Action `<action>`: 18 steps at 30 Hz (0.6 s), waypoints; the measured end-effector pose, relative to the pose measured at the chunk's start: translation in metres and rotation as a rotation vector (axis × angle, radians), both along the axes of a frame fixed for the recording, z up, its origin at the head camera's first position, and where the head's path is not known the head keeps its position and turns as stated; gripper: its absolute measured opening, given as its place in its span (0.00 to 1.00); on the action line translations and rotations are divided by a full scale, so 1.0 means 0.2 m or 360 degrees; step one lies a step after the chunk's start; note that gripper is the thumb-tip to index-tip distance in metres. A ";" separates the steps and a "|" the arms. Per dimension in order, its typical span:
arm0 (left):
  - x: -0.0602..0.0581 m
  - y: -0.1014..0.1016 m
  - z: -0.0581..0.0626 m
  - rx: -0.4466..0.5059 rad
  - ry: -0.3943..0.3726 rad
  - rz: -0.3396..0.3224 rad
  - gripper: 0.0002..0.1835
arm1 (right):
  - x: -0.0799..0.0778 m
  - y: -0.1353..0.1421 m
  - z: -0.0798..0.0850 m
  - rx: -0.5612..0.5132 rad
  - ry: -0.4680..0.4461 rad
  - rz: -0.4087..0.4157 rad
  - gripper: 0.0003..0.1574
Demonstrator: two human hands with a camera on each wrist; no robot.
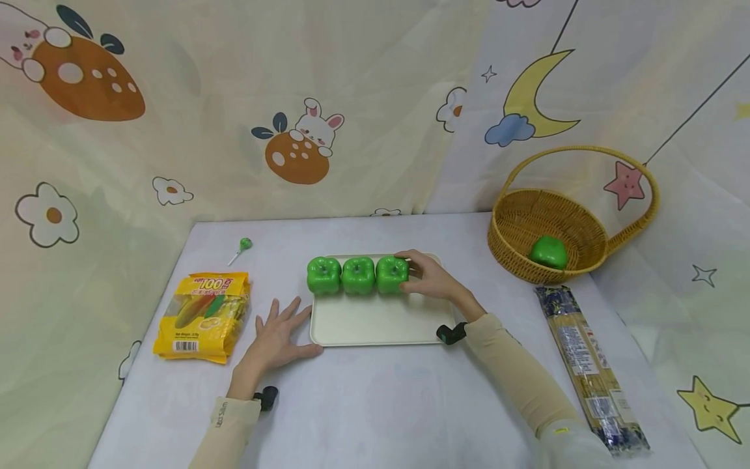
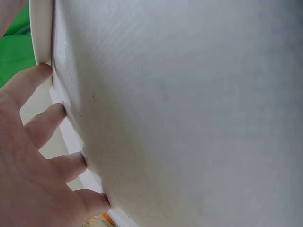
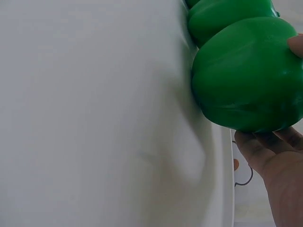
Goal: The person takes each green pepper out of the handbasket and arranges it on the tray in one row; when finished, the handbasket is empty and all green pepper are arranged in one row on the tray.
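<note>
Three glossy green bell peppers stand in a row along the far side of a cream tray: a left one, a middle one and a right one. From its right side my right hand holds the right pepper, thumb and fingers around it; the right wrist view shows this pepper resting against the tray. My left hand lies with fingers spread on the table at the tray's left edge. In the left wrist view one fingertip touches the tray rim.
At the right back, a wicker basket with a tall handle holds another green pepper. A long clear packet of noodle-like sticks lies before it. On the left are a yellow candy bag and a green lollipop.
</note>
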State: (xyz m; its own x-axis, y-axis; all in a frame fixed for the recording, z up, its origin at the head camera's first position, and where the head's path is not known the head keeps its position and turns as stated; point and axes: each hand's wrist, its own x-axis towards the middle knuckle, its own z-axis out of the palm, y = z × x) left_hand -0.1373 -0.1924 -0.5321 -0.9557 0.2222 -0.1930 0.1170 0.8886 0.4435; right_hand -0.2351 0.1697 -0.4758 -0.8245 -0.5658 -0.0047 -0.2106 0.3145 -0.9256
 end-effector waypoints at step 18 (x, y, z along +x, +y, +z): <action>0.00 0.00 0.00 -0.0011 0.0001 0.0005 0.53 | -0.09 0.04 -0.16 0.0051 0.0086 -0.0024 0.46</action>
State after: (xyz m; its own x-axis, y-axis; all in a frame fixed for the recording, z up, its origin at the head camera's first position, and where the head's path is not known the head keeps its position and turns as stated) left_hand -0.1374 -0.1918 -0.5327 -0.9564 0.2182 -0.1940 0.1147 0.8918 0.4376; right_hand -0.2522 0.1783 -0.5071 -0.8324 -0.5538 0.0219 -0.2548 0.3474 -0.9024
